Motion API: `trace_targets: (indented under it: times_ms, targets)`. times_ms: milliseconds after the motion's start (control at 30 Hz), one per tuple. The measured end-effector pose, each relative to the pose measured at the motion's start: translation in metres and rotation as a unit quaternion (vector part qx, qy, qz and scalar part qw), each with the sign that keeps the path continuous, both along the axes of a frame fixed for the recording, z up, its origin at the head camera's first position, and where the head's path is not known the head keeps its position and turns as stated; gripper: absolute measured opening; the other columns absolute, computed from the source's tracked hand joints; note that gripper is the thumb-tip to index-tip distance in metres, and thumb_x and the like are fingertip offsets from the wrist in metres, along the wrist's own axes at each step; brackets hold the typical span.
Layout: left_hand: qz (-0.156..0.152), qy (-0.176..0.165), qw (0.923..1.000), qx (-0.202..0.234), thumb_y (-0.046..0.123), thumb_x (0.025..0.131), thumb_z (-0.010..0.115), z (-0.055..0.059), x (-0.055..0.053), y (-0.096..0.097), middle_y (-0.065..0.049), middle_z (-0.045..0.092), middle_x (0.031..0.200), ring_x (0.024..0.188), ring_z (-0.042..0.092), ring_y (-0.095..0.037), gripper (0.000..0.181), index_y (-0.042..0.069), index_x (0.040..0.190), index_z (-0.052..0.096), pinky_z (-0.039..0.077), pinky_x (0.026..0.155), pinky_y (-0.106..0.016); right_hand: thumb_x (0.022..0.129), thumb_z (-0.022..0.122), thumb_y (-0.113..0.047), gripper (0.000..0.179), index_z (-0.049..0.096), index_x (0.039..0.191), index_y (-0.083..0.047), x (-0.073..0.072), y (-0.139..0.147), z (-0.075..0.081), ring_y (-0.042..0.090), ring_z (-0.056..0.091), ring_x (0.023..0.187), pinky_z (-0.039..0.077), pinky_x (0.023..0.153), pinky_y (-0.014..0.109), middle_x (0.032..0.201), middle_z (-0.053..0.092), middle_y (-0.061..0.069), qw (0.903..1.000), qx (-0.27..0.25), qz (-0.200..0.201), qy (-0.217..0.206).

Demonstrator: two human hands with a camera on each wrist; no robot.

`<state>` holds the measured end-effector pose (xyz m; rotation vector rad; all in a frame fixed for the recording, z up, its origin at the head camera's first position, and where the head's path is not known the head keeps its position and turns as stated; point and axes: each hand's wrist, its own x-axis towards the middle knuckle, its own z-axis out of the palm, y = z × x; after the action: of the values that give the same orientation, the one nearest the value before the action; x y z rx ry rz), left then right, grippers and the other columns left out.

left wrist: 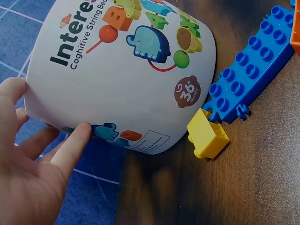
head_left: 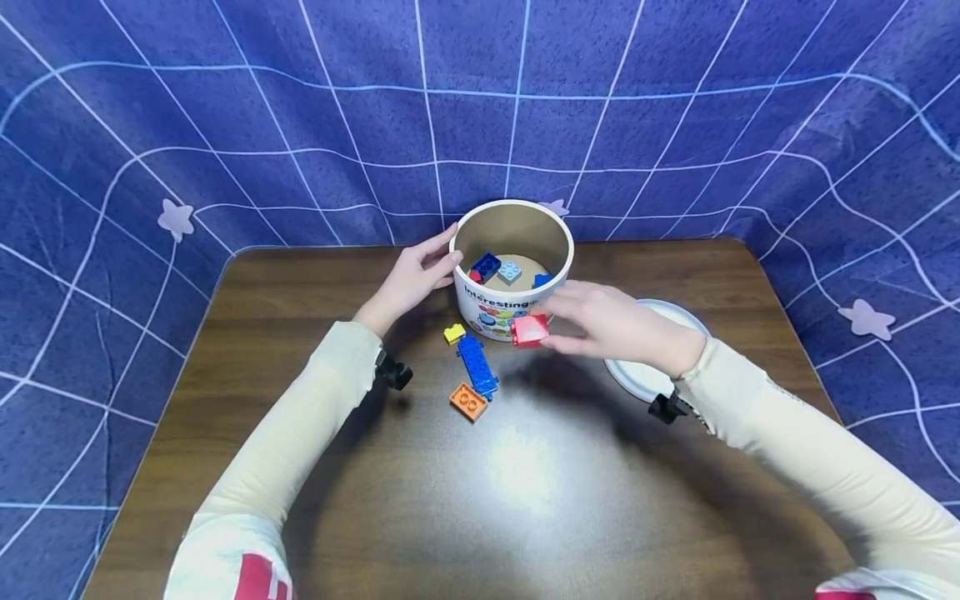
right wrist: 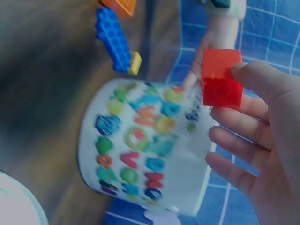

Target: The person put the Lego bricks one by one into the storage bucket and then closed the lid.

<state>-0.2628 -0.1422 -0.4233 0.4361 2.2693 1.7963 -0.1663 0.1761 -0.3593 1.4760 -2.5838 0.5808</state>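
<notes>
A white printed bucket (head_left: 495, 310) stands upright at the back of the table. Against its left side, my left hand (head_left: 412, 279) rests with fairly straight fingers (left wrist: 75, 143) touching the wall near the rim. Between thumb and fingertips my right hand (head_left: 611, 321) pinches a red toy brick (right wrist: 222, 77), held up in front of the bucket's right side. Inside the bucket lie a dark blue brick (head_left: 486, 267), a light blue brick (head_left: 510, 272), a small red piece (head_left: 476, 276) and a blue piece (head_left: 542, 280), partly hidden by the front wall.
In front of the bucket lie a small yellow brick (left wrist: 208, 134), a long blue studded piece (head_left: 477, 365) and an orange brick (head_left: 468, 402) with its hollow side up. A white plate (head_left: 633, 379) sits under my right forearm. Blue grid-patterned fabric (head_left: 480, 108) rises behind the table.
</notes>
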Motion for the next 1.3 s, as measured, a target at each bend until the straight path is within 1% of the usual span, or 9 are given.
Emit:
trace_targets:
  times_ms: [100,233,367,533,667,767,1033,1233,1300]
  targets:
    - [0.0,0.001,1.0,-0.003,0.021,0.108,0.059,-0.001,0.001,-0.001,-0.016,0.045,0.161,0.137,0.056,-0.033,0.059,0.02,0.163,0.038,0.055,0.1,-0.047,0.093,0.08,-0.025,0.034,0.072,0.121,-0.006,-0.009,0.003,0.009,0.025,0.066,0.109,0.056,0.096,0.046,0.115,0.073,0.008,0.9999,-0.008,-0.01,0.008]
    - [-0.001,0.003,1.0,-0.004,0.02,0.108,0.058,-0.001,0.003,-0.001,-0.016,0.043,0.162,0.137,0.055,-0.034,0.059,0.019,0.163,0.037,0.055,0.101,-0.048,0.095,0.079,-0.026,0.032,0.073,0.119,-0.006,-0.022,0.005,0.021,0.021,0.064,0.096,0.057,0.086,0.041,0.105,0.071,0.006,0.9994,-0.005,-0.027,0.02]
    - [-0.001,0.011,0.9999,-0.011,0.02,0.109,0.057,0.001,0.003,0.001,-0.015,0.042,0.163,0.139,0.054,-0.035,0.058,0.02,0.163,0.036,0.055,0.101,-0.048,0.095,0.078,-0.026,0.034,0.072,0.121,-0.005,-0.034,0.008,0.032,0.023,0.063,0.097,0.057,0.085,0.043,0.109,0.072,0.008,0.9983,0.009,-0.056,0.011]
    - [0.0,0.018,0.9998,-0.007,0.02,0.11,0.055,0.002,0.003,0.001,-0.018,0.044,0.161,0.138,0.054,-0.039,0.057,0.019,0.163,0.036,0.055,0.1,-0.049,0.096,0.077,-0.027,0.036,0.071,0.123,-0.004,-0.045,0.01,0.04,0.026,0.061,0.098,0.056,0.086,0.045,0.112,0.072,0.011,0.9961,0.026,-0.084,-0.003]
    - [0.005,0.018,0.9998,0.0,0.02,0.109,0.056,0.001,0.004,0.0,-0.019,0.045,0.16,0.137,0.054,-0.041,0.056,0.019,0.163,0.038,0.055,0.1,-0.051,0.097,0.076,-0.03,0.037,0.072,0.124,-0.005,-0.054,0.009,0.04,0.024,0.059,0.093,0.055,0.084,0.044,0.109,0.071,0.011,0.9948,0.033,-0.096,-0.006]
    - [0.007,0.016,0.9999,0.0,0.02,0.109,0.056,-0.001,0.004,0.0,-0.02,0.046,0.159,0.138,0.053,-0.041,0.057,0.021,0.163,0.037,0.054,0.101,-0.051,0.098,0.075,-0.032,0.037,0.072,0.124,-0.006,-0.06,0.009,0.038,0.024,0.058,0.093,0.054,0.083,0.043,0.109,0.071,0.011,0.9935,0.038,-0.107,-0.014]
    - [0.006,0.021,0.9997,-0.01,0.024,0.11,0.054,-0.002,0.005,0.002,-0.017,0.043,0.162,0.141,0.051,-0.037,0.057,0.024,0.164,0.035,0.054,0.102,-0.05,0.097,0.076,-0.027,0.036,0.071,0.124,-0.003,-0.072,0.008,0.033,0.029,0.06,0.101,0.052,0.092,0.047,0.108,0.07,0.012,0.9916,0.035,-0.12,-0.033]
    - [0.003,0.021,0.9997,-0.015,0.025,0.111,0.053,-0.001,0.005,0.003,-0.016,0.041,0.163,0.141,0.051,-0.034,0.057,0.023,0.164,0.035,0.054,0.102,-0.049,0.098,0.075,-0.025,0.036,0.07,0.124,-0.001,-0.077,0.005,0.032,0.031,0.06,0.103,0.051,0.093,0.047,0.112,0.07,0.015,0.9913,0.028,-0.122,-0.041]
    - [0.002,0.022,0.9996,-0.018,0.025,0.111,0.053,-0.001,0.006,0.003,-0.016,0.041,0.164,0.141,0.052,-0.033,0.057,0.023,0.164,0.034,0.054,0.102,-0.049,0.098,0.075,-0.025,0.036,0.071,0.124,-0.001,-0.079,0.003,0.031,0.033,0.062,0.112,0.05,0.101,0.048,0.116,0.07,0.016,0.9909,0.026,-0.124,-0.044]
